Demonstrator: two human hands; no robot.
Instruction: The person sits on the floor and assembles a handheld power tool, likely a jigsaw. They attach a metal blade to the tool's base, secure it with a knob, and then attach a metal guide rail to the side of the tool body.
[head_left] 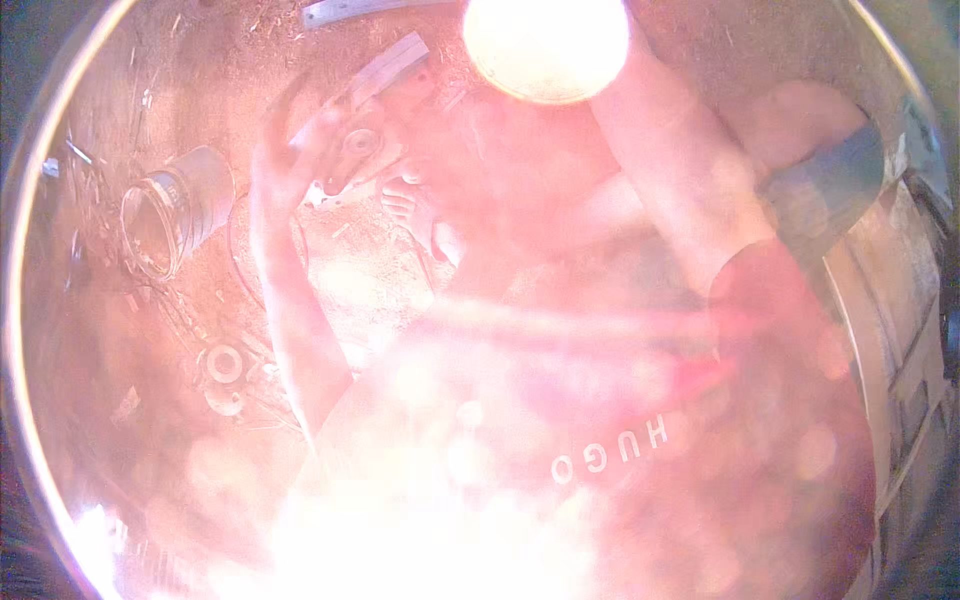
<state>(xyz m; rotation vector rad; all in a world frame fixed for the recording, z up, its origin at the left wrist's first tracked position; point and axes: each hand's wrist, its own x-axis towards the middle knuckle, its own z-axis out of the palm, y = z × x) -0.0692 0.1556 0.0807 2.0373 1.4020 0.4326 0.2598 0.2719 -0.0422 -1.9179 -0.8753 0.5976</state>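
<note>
Strong glare washes out much of the head view. My left arm [275, 250] reaches up on the left, and my left hand [290, 135] is at the lower end of a pale flat strip [390, 68]. Its fingers are too faint to read. Beside it lies a dark-edged object with a round part [358, 150], its kind unclear. My right forearm [680, 150] stretches up and away from my red shirt sleeve. A round white glare [545, 40] covers my right hand and anything in it. My bare foot [405, 205] rests near the left hand.
A cylindrical container [180, 210] lies on its side on the brown ground at left. Nearer are a pale ring [224, 363] and a second round piece [222, 398]. Another long strip [365, 10] lies at the far edge. Pale blocks or tiles [900, 320] line the right side.
</note>
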